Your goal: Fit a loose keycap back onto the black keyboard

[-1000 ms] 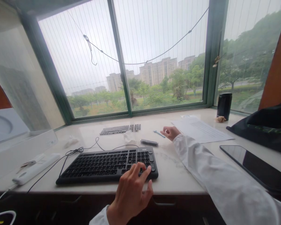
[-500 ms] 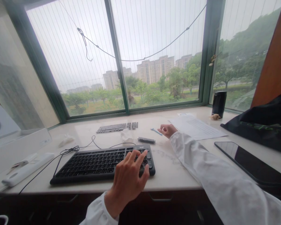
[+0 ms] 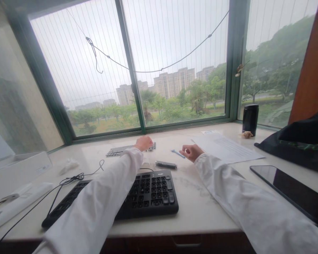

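Note:
My left hand [image 3: 144, 143] reaches over the loose rows of keycaps [image 3: 119, 151] behind the keyboard; its fingers are hidden, and I cannot see whether they hold anything. The black keyboard [image 3: 151, 208] lies at the desk's front, many of its key sockets bare, with a few large keys at the right end of the number pad. My left sleeve covers its middle. My right hand [image 3: 193, 152] rests on the desk with curled fingers, beside a thin blue stick-like tool [image 3: 178, 153]. Whatever is inside those fingers is hidden. A dark grey pen-like tool [image 3: 166, 164] lies between keyboard and right hand.
Printed paper [image 3: 225, 147], a black can-like cylinder [image 3: 250, 119], a dark tablet or phone [image 3: 286, 190] and a black bag [image 3: 302, 137] occupy the right. At left are a bundled cable [image 3: 71, 179], a white power strip [image 3: 21, 204] and a white box [image 3: 21, 169]. Windows [image 3: 175, 53] rise behind.
My left hand has left the keyboard's number pad and moved forward to the keycap rows, its sleeve now across the keyboard. My right hand stays by the blue tool. The view has shifted slightly.

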Demonstrator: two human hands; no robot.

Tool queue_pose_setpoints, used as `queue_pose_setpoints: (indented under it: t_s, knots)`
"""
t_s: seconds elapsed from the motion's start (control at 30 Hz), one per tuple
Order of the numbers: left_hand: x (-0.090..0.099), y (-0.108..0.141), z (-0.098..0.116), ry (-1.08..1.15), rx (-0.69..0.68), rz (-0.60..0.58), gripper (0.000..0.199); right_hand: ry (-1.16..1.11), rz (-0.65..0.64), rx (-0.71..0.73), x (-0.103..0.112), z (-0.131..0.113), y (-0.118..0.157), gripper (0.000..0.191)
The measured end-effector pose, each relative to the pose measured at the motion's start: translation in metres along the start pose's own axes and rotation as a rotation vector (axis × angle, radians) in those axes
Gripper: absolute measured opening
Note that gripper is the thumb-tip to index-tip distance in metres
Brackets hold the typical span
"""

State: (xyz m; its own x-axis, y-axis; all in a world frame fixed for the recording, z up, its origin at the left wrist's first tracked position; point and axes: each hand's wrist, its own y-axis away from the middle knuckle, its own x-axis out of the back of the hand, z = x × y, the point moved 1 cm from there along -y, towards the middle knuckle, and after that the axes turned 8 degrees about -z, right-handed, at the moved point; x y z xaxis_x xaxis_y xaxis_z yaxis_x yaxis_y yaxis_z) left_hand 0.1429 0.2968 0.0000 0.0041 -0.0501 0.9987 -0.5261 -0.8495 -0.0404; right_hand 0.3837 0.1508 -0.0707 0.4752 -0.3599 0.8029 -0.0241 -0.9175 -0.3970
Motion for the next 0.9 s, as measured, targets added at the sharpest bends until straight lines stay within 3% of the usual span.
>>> queue_pose_setpoints:
  t_s: [0.2, 0.4, 0.7, 0.9]
  knots:
    - [-0.018, -0.047, -0.001, -0.04, -0.05, -0.06, 0.02, 0.042, -0.004, 0.024, -0.001, 0.0, -0.001, 0.028]
    - [-0.023, -0.067, -0.005, -0.061, -0.101, -0.084, 0.019, 0.137, -0.04, 0.048, -0.001, -0.009, -0.001, 0.027]
    - [-0.031, -0.068, -0.006, -0.052, -0.135, -0.11, 0.02, 0.194, -0.043, 0.096, -0.002, -0.014, -0.001, 0.025]
    - [-0.011, -0.048, 0.009, -0.005, -0.189, -0.045, 0.023, 0.209, -0.03, 0.099, 0.0, -0.015, -0.001, 0.025]
